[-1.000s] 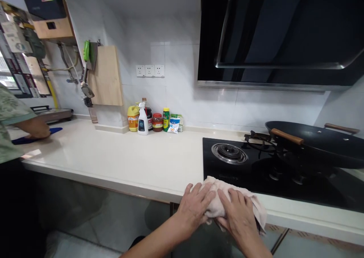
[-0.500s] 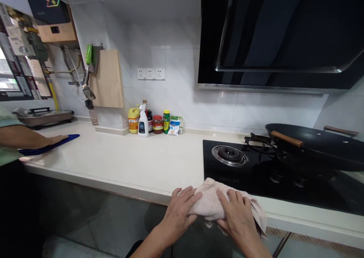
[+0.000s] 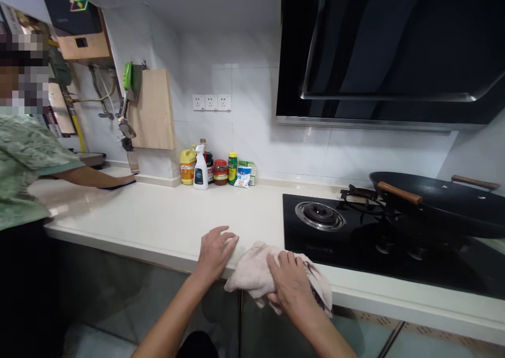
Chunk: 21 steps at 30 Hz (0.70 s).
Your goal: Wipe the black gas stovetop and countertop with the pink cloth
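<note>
A pale pink cloth (image 3: 254,271) lies bunched over the front edge of the white countertop (image 3: 165,221), partly hanging down. My right hand (image 3: 291,280) presses on it and grips it, the thumb side tucked below. My left hand (image 3: 216,248) is off the cloth, just to its left over the counter's front edge, fingers loosely apart and holding nothing. The black gas stove (image 3: 323,247) sits right behind and to the right of the cloth.
A black wok (image 3: 434,200) rests on the stove under the range hood (image 3: 379,52). Bottles and jars, including a white spray bottle (image 3: 200,169), stand along the wall. At left, another person's arm (image 3: 90,178) reaches across the counter with a blue cloth (image 3: 118,185).
My right hand and the cloth have moved left along the counter edge. My left hand has let go of the cloth and shifted left. The other person has leaned in, reaching farther right.
</note>
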Tool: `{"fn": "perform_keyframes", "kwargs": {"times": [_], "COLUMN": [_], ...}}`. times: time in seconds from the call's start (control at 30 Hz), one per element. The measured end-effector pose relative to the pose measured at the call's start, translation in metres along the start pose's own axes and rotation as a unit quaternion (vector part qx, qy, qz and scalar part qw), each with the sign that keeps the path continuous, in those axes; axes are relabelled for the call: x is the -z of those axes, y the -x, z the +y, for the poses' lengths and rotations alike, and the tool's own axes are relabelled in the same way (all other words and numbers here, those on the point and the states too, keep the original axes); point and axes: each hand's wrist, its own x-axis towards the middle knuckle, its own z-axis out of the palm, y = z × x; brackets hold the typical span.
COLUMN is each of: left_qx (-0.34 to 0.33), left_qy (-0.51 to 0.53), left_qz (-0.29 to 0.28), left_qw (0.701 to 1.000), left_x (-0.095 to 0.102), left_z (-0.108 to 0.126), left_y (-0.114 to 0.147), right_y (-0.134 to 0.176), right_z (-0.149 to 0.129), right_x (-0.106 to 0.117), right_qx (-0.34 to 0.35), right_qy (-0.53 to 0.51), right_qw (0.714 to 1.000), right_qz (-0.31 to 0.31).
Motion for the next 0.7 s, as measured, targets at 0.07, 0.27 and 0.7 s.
{"fn": "perform_keyframes", "kwargs": {"times": [0.07, 0.27, 0.7], "left_qx": [0.042, 0.108, 0.124], "left_qy": [-0.038, -0.064, -0.004], "left_qz": [-0.005, -0.049, -0.064], "left_qw": [0.998, 0.991, 0.99], "left_x": [-0.001, 0.0, 0.007], "left_z": [-0.014, -0.014, -0.015], "left_y": [-0.006, -0.003, -0.001], "right_y": [-0.003, -0.005, -0.022], "right_z": [0.001, 0.005, -0.006], "right_x": [-0.002, 0.0, 0.007], "right_qx": [0.022, 0.056, 0.056], "right_qy": [-0.007, 0.006, -0.075], "right_qw": [1.0, 0.996, 0.994], "right_qz": [0.02, 0.063, 0.053]}}
